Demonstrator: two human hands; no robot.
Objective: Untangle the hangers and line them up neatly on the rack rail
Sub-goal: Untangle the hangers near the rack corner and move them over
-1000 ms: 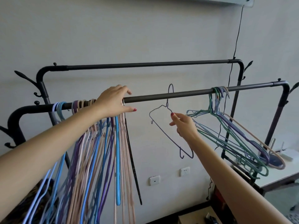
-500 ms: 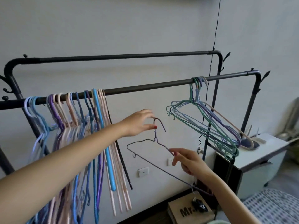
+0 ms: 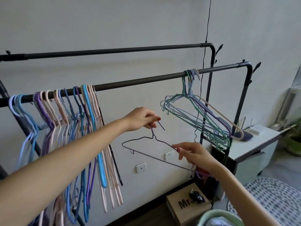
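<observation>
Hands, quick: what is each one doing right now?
Left hand: pinches the hook of the purple wire hanger.
Right hand: pinches the same hanger's sloping shoulder wire.

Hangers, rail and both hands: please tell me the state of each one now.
purple hanger: off the rail, held in the air by both hands
left hand: pinches its hook
right hand: pinches its shoulder wire
front rail: bare in the middle
left row of hangers: hooked on the rail, side by side
right bunch of hangers: hooked on the rail, tangled
</observation>
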